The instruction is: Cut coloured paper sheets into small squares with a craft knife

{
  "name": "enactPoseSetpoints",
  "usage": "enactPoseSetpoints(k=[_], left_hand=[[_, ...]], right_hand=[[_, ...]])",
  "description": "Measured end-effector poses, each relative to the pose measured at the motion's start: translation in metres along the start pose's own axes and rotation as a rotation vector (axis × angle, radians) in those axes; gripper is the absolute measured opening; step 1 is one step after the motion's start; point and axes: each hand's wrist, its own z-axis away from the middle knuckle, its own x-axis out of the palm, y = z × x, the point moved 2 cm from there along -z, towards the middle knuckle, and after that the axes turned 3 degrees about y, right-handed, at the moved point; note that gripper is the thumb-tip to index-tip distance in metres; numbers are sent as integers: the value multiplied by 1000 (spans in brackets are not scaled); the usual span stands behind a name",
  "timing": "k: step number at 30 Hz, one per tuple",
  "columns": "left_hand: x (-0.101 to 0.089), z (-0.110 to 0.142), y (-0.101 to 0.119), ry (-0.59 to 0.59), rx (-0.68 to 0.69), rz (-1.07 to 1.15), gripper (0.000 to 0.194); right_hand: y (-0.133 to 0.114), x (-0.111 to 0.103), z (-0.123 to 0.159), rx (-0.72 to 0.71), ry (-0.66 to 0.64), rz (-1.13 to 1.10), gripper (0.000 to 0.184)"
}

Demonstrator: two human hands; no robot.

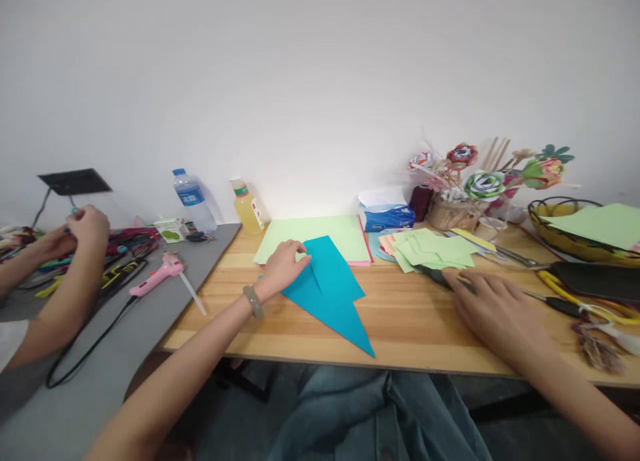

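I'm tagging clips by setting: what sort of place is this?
Probably a craft workspace: blue paper on a wooden table, artificial flowers behind, and a pink hot-glue gun on the grey table alongside.

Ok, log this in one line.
left hand: on blue paper | right hand: at dark object, grip unclear | pale green slips: beyond right hand | pale green sheet: partly covered by blue paper

Left hand (286,266): at upper left of blue paper (333,307), thumb and index pinched on it
Left arm (195,357): slanted, below-left of blue paper
Right hand (493,314): right of blue paper, palm down, blurred
Right arm (583,391): below-right
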Motion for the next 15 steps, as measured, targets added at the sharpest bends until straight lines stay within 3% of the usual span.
enactPoseSetpoints(k=[3, 4, 8, 11, 15], left_hand=[[7, 0, -12, -39, -52, 36, 25], [10, -1, -15, -53, -69, 46, 25], [19, 1, -21, -134, -118, 69, 25], [23, 8, -20, -201, -103, 79, 45], [24, 15, -20, -255, -79, 112, 59]], right_hand=[[-48, -7, -13, -72, -42, -197, 42], [-66, -7, -20, -12, -132, -403, 45], [-124, 4, -60, 83, -217, -525, 59], [-139, 22, -90, 163, -239, -570, 69], [-137, 35, -106, 155, -252, -661, 54]])
